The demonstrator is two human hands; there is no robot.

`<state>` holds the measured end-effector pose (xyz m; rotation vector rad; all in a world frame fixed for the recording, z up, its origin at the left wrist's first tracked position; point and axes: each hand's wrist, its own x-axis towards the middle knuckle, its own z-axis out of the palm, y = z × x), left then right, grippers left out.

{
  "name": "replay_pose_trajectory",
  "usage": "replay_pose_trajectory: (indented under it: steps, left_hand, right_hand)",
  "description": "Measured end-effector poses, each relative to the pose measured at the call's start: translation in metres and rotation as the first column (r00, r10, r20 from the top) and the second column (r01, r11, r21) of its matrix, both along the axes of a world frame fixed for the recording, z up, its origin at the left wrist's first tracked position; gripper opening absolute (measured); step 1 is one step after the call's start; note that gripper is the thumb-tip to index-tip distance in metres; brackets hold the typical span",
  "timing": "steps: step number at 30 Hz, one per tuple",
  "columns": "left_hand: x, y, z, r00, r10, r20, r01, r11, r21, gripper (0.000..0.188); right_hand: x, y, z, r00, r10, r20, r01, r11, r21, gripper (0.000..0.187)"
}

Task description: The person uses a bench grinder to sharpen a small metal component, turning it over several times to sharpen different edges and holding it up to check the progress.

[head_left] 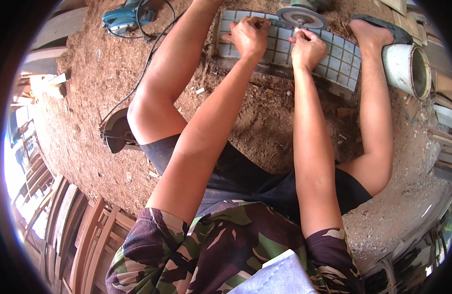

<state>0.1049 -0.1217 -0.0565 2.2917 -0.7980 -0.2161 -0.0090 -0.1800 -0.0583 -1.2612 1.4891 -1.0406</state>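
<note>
Both my arms stretch forward over a board covered in small white square tiles (337, 61), which lies on the ground between my legs. My left hand (249, 36) is over the left half of the tiles, its fingers curled together. To its right, my right hand (309, 49) pinches thumb and fingers together just below the rim of a round grey grinding wheel (302, 17). Whatever small thing either hand holds is too small or hidden to name. The wheel sits at the far edge of the tiles, its machine partly cut off by the picture's top.
A blue power tool (125, 19) with a dark cable lies far left. Beside my left knee is a dark disc-shaped tool (119, 131). A white bucket (401, 68) lies tipped by my sandalled right foot (378, 32). Wooden frames (88, 240) stand at lower left; sawdust covers the ground.
</note>
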Motion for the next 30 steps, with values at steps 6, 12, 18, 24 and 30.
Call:
replay_pose_trajectory:
  steps: [6, 12, 18, 24, 30]
  left_hand:
    - [-0.009, -0.004, -0.001, 1.000, -0.009, 0.006, 0.009, 1.000, -0.010, 0.015]
    - [-0.017, -0.011, 0.000, 1.000, -0.005, -0.028, 0.005, 1.000, 0.026, 0.014]
    - [-0.026, -0.014, -0.003, 1.000, -0.005, -0.029, 0.005, 1.000, -0.008, 0.012]
    - [-0.037, -0.020, -0.004, 1.000, 0.006, -0.004, -0.006, 1.000, -0.007, 0.015]
    - [-0.052, -0.025, -0.001, 1.000, 0.028, -0.013, -0.029, 0.999, -0.018, 0.016]
  right_hand:
    - [-0.013, -0.004, 0.003, 0.997, 0.012, -0.080, -0.013, 1.000, -0.011, 0.015]
    - [-0.022, -0.009, 0.001, 0.997, 0.001, -0.073, -0.001, 1.000, -0.006, 0.016]
    - [-0.031, -0.013, 0.001, 0.999, -0.002, -0.053, 0.002, 1.000, -0.007, 0.016]
    - [-0.041, -0.019, -0.001, 0.997, -0.015, -0.078, 0.014, 1.000, -0.021, 0.015]
    - [-0.052, -0.024, 0.002, 0.994, -0.024, -0.109, 0.021, 0.999, -0.029, 0.015]
